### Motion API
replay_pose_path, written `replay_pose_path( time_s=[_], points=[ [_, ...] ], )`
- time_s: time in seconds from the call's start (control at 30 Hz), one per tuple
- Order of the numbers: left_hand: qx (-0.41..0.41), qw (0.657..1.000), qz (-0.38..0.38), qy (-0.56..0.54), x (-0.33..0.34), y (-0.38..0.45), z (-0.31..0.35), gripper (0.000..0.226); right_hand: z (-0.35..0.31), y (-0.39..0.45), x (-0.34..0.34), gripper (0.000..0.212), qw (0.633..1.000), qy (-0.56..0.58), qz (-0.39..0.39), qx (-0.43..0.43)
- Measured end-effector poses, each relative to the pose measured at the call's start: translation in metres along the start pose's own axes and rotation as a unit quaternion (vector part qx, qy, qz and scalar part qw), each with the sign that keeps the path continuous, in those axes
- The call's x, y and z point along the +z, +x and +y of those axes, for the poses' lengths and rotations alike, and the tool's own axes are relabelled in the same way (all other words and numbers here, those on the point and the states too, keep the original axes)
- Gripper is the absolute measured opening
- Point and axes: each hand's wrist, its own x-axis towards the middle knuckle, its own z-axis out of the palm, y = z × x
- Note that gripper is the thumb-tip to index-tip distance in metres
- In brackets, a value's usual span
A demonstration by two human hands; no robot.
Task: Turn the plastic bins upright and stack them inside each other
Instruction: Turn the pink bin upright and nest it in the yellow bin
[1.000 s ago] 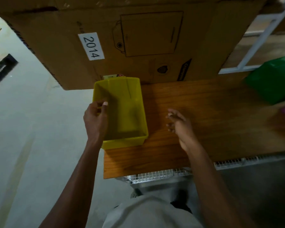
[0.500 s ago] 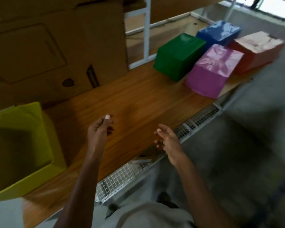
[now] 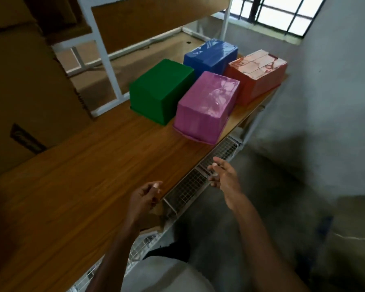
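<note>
Several plastic bins stand upside down in a cluster at the far right end of the wooden table (image 3: 76, 186): a green bin (image 3: 159, 92), a pink bin (image 3: 205, 106) at the front edge, a blue bin (image 3: 210, 55) behind, and a red bin (image 3: 256, 73) furthest right. My left hand (image 3: 143, 199) hovers over the table's front edge with loosely curled fingers and holds nothing. Just off the edge, my right hand (image 3: 224, 175) hangs above a wire mesh, fingers relaxed and empty. Both hands are well short of the bins. The yellow bin is out of view.
A large cardboard box (image 3: 27, 98) stands at the back left of the table. A white metal shelf frame (image 3: 102, 53) rises behind the bins. A wire mesh shelf (image 3: 200, 182) runs under the table's front edge. A grey wall and a window are on the right.
My view has swung right, away from the upright yellow bin, which has left the frame. My left hand let go of it, and both hands moved right toward the overturned bins.
</note>
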Motion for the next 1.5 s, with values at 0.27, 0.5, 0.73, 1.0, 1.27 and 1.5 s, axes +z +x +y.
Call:
replay_pose_path(
  time_s=[0.27, 0.5, 0.73, 1.0, 1.27, 1.5],
  points=[
    [0.087, 0.996, -0.02, -0.011, 0.087, 0.141, 0.089, 0.024, -0.046, 0.109, -0.041, 0.04, 0.999, -0.026, 0.023, 0.014],
    [0.199, 0.963, 0.026, 0.18, 0.116, 0.265, 0.168, 0.027, -0.073, 0.187, -0.044, 0.041, 0.997, -0.032, 0.011, 0.068],
    [0.11, 0.962, 0.05, 0.245, 0.133, 0.32, 0.171, 0.056, -0.042, 0.286, -0.032, 0.06, 0.992, -0.099, 0.009, 0.083],
    [0.068, 0.968, 0.109, 0.216, 0.152, 0.321, 0.16, 0.048, -0.073, 0.265, -0.029, 0.087, 0.986, -0.098, -0.044, 0.126],
    [0.065, 0.978, 0.147, 0.133, 0.164, 0.296, 0.159, 0.045, -0.092, 0.258, -0.053, 0.048, 0.965, 0.04, -0.106, 0.235],
    [0.057, 0.979, 0.178, 0.082, 0.179, 0.271, 0.157, 0.046, -0.113, 0.261, -0.091, 0.039, 0.983, 0.003, -0.036, 0.18]
  ],
)
